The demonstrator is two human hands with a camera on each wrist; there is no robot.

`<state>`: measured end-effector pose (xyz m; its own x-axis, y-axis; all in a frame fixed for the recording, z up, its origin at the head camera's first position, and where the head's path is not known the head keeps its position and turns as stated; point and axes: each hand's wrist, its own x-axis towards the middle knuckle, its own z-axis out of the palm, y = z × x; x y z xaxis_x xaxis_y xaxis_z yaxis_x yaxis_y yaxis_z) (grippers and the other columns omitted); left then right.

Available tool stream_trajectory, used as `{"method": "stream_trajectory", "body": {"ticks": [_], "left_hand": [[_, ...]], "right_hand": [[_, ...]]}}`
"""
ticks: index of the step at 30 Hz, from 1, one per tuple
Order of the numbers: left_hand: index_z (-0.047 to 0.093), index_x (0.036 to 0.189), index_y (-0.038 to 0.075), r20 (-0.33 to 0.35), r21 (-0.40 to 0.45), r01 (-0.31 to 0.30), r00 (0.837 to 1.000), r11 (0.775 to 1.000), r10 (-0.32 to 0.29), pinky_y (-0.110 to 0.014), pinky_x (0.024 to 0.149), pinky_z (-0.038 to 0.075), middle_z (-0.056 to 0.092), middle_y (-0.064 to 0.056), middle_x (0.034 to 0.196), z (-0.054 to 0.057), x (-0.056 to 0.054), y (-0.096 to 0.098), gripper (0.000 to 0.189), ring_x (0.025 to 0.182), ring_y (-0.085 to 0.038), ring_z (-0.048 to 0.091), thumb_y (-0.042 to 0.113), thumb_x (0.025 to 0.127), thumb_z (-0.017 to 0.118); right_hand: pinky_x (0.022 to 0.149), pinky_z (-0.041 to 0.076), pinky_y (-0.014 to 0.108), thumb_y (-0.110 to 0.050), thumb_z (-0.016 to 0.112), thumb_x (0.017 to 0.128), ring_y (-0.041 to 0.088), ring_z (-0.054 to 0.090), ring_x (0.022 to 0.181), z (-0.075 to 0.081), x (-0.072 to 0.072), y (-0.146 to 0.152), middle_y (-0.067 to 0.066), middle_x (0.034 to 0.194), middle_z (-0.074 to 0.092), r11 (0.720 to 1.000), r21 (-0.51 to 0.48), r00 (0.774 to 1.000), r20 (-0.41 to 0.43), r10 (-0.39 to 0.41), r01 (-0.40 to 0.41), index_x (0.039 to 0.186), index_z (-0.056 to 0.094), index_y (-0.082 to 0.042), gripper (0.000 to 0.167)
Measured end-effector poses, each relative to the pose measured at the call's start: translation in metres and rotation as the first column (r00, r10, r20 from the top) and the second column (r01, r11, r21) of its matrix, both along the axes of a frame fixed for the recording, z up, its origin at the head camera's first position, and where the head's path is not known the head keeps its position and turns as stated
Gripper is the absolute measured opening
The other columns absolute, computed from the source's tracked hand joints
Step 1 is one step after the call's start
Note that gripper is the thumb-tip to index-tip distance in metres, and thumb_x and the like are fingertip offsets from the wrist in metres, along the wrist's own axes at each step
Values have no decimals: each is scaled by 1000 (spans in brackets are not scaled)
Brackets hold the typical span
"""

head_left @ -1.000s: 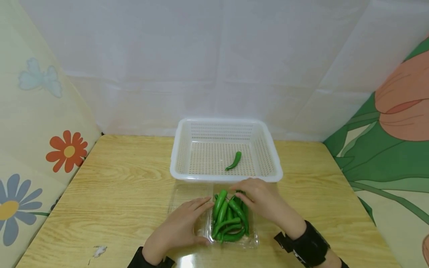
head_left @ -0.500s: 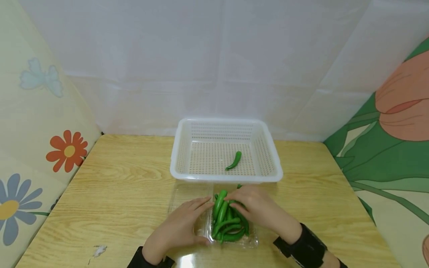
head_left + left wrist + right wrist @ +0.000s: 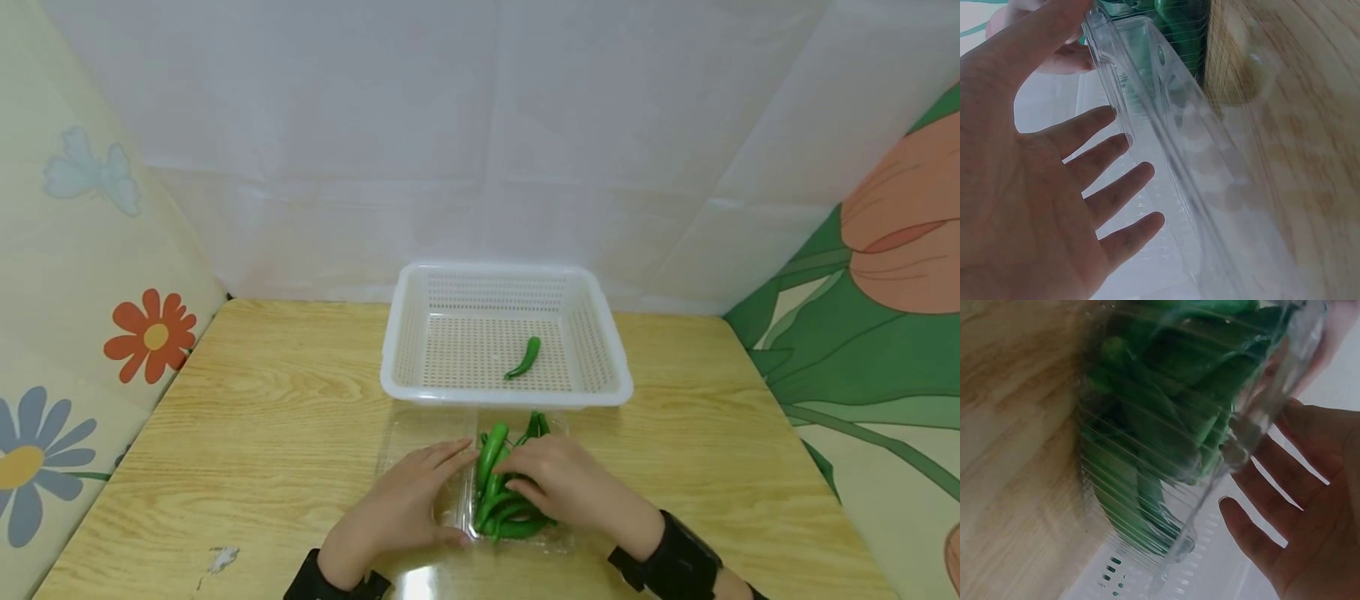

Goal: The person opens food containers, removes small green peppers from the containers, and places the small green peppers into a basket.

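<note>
Several green peppers [image 3: 491,450] lie heaped in the right half of a clear plastic clamshell box [image 3: 423,427], whose lid lies folded out to the left. My left hand [image 3: 408,504] spans the seam between lid and tray with its fingers spread. In the left wrist view its straight fingers reach the clear plastic edge [image 3: 1147,119]. Over the heap, my right hand [image 3: 570,479] touches the peppers with lightly bent fingers and covers some of them. The right wrist view shows peppers [image 3: 1166,412] through the box wall, with the right hand's fingers loosely spread above the rim.
Just behind the box stands a white perforated basket [image 3: 506,397] with one green pepper [image 3: 527,358] on its floor. Both are on a wood-grain table [image 3: 285,400]. A white cloth [image 3: 330,142] hangs at the back, and patterned panels flank the sides.
My right hand has moved left and nearer, from the heap's far right corner to its middle, and pepper ends at the far corner now show. The left hand has stayed in place.
</note>
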<state>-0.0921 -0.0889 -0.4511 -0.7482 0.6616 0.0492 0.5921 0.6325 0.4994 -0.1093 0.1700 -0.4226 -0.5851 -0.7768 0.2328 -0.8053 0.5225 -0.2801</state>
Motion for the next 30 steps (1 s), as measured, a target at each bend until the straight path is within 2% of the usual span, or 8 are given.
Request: {"method": "stream_trajectory", "body": {"ticks": [12,24,30], "left_hand": [[38,153,15,-16,-8,-3,1000,1000,3,-50,114,33,36,-4,157,-2,-2,0,102,140,-28,39,51,70,85],[40,152,14,-45,6,13,999,1000,-13,-51,114,34,38,-5,156,-5,-2,0,102,139,-28,40,52,68,86],[39,152,15,-35,-1,8,999,1000,-8,-51,114,33,37,-4,157,-5,-2,0,102,139,-28,40,53,69,84]], "right_hand": [[85,56,32,-17,78,85,10,65,94,-7,6,1,-6,100,71,999,42,998,55,15,-17,105,75,-14,21],[85,54,32,-12,79,81,9,65,94,-15,7,2,-7,100,71,999,45,1000,19,10,-10,104,75,-16,23],[84,54,30,-12,80,80,7,65,93,-18,8,2,-7,99,71,1000,29,1000,-6,12,-12,103,75,-16,24]]}}
